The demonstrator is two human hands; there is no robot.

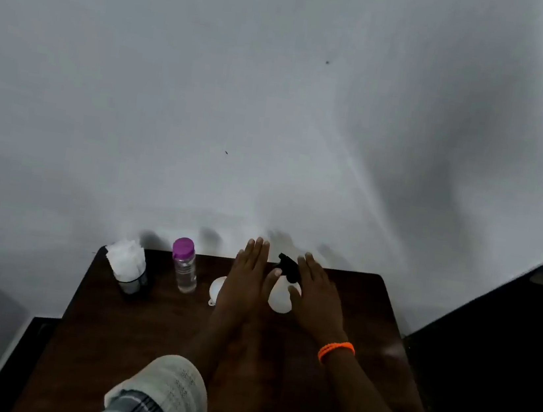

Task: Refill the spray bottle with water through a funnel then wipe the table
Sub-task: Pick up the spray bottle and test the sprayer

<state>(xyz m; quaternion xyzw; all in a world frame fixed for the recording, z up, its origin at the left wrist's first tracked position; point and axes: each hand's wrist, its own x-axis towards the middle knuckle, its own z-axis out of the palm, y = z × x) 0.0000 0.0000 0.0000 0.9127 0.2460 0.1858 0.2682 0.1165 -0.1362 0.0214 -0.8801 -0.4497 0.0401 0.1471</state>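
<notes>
Your left hand [245,278] and right hand [315,296] are flat, fingers straight and close together, holding nothing, flanking the spray bottle [281,290] at the far edge of the dark table [143,327]; contact is unclear. The funnel [216,289] lies just left; water bottle [184,265] and tissue holder [129,266] stand beyond. A white wall [276,102] backs the table, whose near half lies under your forearms.

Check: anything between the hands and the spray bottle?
Nothing visible. The spray bottle stands between the left hand and right hand, both open beside it. The funnel lies left of the left hand, outside that gap.
</notes>
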